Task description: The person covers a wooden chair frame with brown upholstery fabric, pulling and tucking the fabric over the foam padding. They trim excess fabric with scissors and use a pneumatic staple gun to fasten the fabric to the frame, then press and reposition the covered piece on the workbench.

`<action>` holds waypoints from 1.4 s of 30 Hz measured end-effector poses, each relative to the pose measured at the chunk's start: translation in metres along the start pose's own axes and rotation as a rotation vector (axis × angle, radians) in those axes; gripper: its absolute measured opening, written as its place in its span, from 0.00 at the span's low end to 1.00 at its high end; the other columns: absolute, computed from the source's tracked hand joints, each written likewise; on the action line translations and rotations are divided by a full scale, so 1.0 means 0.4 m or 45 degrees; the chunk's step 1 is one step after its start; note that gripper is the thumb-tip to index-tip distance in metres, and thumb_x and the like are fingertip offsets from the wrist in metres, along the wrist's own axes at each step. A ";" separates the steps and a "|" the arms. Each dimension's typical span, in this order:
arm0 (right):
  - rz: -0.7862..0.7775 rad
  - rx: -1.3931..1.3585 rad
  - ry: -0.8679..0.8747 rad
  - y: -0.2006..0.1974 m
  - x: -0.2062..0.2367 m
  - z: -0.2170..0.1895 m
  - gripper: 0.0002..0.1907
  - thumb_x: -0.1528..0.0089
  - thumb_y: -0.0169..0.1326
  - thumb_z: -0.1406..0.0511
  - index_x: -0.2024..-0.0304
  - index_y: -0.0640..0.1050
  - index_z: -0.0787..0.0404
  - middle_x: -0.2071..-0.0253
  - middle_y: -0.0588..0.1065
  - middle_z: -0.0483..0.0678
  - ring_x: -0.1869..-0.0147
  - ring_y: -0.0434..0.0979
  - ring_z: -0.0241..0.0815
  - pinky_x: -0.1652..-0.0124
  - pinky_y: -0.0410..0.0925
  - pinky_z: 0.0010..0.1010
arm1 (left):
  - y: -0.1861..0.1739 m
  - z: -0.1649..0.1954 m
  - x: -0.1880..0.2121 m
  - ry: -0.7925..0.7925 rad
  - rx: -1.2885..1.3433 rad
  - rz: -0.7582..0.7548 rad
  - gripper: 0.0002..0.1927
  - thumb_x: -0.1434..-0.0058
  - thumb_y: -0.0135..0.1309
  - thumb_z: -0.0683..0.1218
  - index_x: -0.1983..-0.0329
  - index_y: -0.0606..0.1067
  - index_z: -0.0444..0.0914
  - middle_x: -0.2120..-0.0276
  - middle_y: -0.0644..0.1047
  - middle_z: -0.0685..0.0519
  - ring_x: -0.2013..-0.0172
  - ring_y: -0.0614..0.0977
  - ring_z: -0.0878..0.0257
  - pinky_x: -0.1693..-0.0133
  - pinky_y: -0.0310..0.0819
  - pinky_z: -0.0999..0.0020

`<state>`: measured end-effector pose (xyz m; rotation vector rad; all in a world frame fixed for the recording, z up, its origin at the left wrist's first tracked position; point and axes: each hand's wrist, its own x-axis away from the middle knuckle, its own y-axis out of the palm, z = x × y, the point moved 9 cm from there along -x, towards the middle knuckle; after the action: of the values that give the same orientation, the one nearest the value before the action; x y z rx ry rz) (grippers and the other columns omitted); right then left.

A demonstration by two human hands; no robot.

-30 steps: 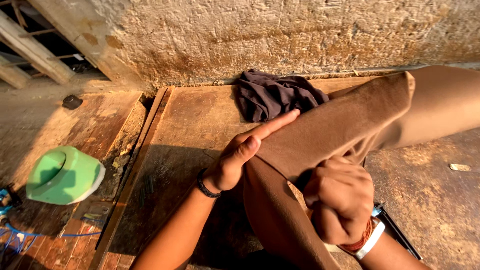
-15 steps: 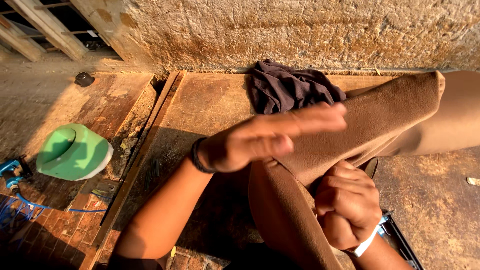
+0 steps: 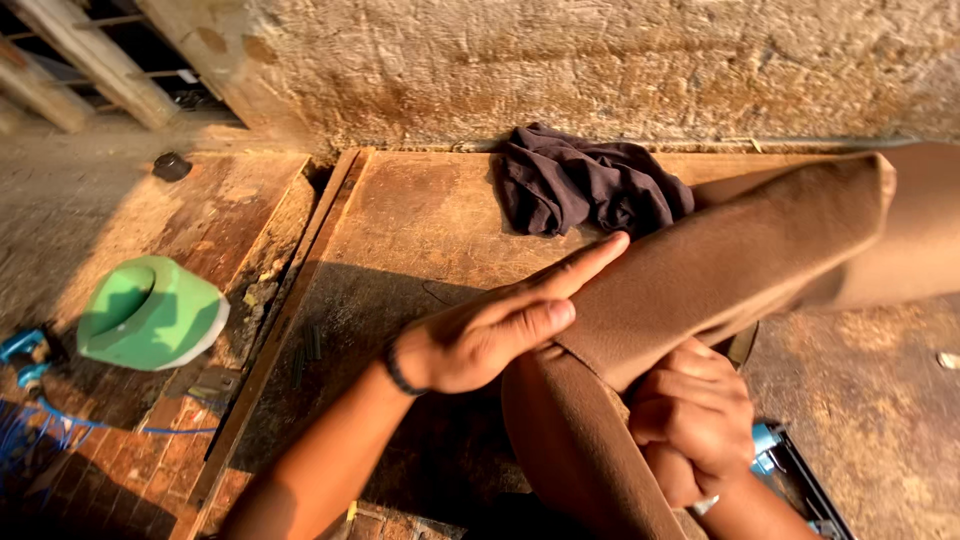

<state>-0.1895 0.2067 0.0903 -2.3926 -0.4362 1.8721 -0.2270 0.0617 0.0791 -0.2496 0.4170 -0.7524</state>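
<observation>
A rough plastered wall (image 3: 600,70) runs across the top of the view. Below it a worn wooden board (image 3: 400,230) lies flat, its raised edge slanting from upper centre down to the lower left. To its left sits brick and stone paving (image 3: 110,470).

The brown cloth (image 3: 720,270) is the largest item on the board. It is a folded length of fabric whose long axis runs diagonally, from a squared upper end near the right of the frame down to the lower centre. At the lower end it bends and hangs downward over the near edge. A further part of the same brown fabric spreads off to the right edge.

A dark crumpled garment (image 3: 585,185) lies bunched on the board against the wall, just beside the upper edge of the brown cloth and apart from both hands.

A green plastic container (image 3: 150,312) rests on the paving at left, well apart from the board. A small dark round object (image 3: 171,166) lies near the wall at upper left. A blue item (image 3: 22,350) shows at the left edge.

The left hand (image 3: 490,330) is flat and open, fingers straight and together, pressed along the left edge of the brown cloth, pointing up and to the right. A dark band circles its wrist. The right hand (image 3: 695,420) is closed in a fist, gripping the cloth at its bend.
</observation>
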 end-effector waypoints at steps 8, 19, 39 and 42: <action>-0.030 0.058 -0.030 0.016 -0.004 0.006 0.05 0.56 0.49 0.73 0.78 0.69 0.58 0.78 0.71 0.46 0.76 0.67 0.46 0.71 0.58 0.36 | -0.002 0.037 -0.040 -0.317 -1.012 -0.202 0.41 0.22 0.28 0.63 0.21 0.32 0.36 0.23 0.40 0.29 0.26 0.53 0.33 0.36 0.59 0.48; 0.093 0.123 -0.166 0.183 -0.074 0.098 0.06 0.54 0.50 0.73 0.78 0.70 0.57 0.78 0.69 0.45 0.75 0.65 0.46 0.69 0.58 0.38 | -0.189 -0.009 0.010 -1.308 -1.080 -0.209 0.53 0.37 0.48 0.53 0.25 0.28 0.30 0.63 0.80 0.34 0.67 0.83 0.45 0.64 0.78 0.54; -0.536 1.395 1.876 -0.333 1.116 0.110 0.43 0.54 0.71 0.61 0.40 0.66 0.62 0.47 0.74 0.61 0.42 0.74 0.61 0.47 0.69 0.45 | -0.351 -0.215 0.126 -0.996 -0.958 -0.182 0.62 0.37 0.57 0.57 0.17 0.32 0.28 0.29 0.56 0.23 0.30 0.64 0.39 0.33 0.55 0.56; -0.404 1.138 2.287 -0.382 1.178 0.157 0.50 0.50 0.69 0.61 0.31 0.58 0.62 0.45 0.74 0.65 0.41 0.74 0.65 0.48 0.70 0.50 | -0.312 -0.177 0.064 -0.972 -1.134 -0.336 0.58 0.33 0.55 0.56 0.24 0.30 0.22 0.28 0.46 0.20 0.28 0.56 0.37 0.33 0.51 0.56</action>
<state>-0.1748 0.4709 -0.3330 -2.0245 0.1863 -0.5225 -0.3180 -0.0494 0.0543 -1.3990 -0.0445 -0.6278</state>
